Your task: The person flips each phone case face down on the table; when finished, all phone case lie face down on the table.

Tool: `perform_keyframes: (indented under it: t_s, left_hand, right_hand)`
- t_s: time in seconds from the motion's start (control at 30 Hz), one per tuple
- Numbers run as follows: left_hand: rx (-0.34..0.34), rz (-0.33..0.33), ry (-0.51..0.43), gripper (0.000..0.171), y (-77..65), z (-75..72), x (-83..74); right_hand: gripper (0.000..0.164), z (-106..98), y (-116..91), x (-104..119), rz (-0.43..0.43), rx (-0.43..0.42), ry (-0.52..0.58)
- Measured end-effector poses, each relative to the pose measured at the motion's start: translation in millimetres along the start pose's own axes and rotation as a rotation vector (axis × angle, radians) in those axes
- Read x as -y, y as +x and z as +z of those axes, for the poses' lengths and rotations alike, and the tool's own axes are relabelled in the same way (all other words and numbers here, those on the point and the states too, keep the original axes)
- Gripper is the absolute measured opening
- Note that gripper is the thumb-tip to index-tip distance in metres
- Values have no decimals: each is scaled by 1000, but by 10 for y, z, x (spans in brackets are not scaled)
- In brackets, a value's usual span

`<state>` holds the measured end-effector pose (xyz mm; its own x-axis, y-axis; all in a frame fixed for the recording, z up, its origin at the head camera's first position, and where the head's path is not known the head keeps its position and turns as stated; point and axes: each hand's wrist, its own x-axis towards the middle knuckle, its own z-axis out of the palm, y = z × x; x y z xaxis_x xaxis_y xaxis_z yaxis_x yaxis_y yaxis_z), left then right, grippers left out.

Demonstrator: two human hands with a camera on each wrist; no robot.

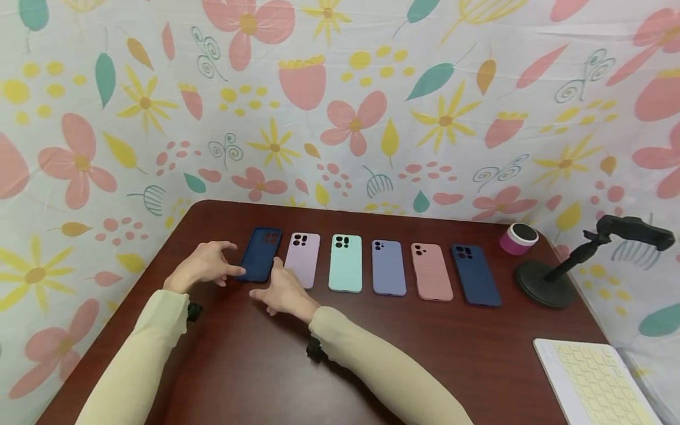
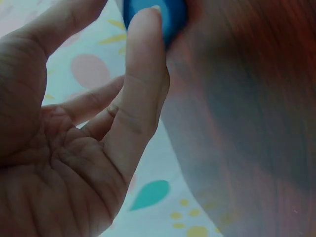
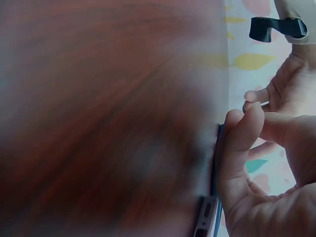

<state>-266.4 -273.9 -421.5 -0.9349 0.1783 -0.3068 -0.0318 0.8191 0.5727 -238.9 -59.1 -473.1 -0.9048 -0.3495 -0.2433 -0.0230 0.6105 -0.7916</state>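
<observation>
A dark blue phone case (image 1: pixel 260 260) lies at the left end of a row, its camera cutout at the upper right. My left hand (image 1: pixel 207 265) is at its left side, the thumb touching the lower left corner and the other fingers extended loosely. In the left wrist view, a fingertip overlaps the blue case (image 2: pixel 170 22). At the case's right edge is my right hand (image 1: pixel 285 290), index finger stretched along that edge and thumb pointing left below it. This hand partly covers a lilac phone case (image 1: pixel 304 257), whose end with port holes shows in the right wrist view.
Rightward in the row lie mint (image 1: pixel 345 265), periwinkle (image 1: pixel 388 268), pink (image 1: pixel 432 273) and another dark blue phone case (image 1: pixel 475 276). A pink-and-white jar (image 1: pixel 517 239), a black stand (image 1: pixel 547 283) and a white keyboard (image 1: pixel 595 381) are on the right of the brown table (image 1: pixel 255 372).
</observation>
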Motion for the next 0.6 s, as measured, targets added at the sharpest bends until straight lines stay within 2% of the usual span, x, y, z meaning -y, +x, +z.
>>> perform_keyframes:
  t_s: [0.23, 0.4, 0.6]
  left_hand:
    - [42, -1, -46, 85, 89, -12, 167]
    - [46, 16, -70, 85, 148, 9, 205]
    - [71, 20, -69, 89, 224, 19, 219]
  right_hand:
    - [115, 124, 194, 82, 75, -20, -43]
    - [119, 189, 303, 117, 136, -63, -83]
    - [117, 197, 311, 180, 181, -59, -82]
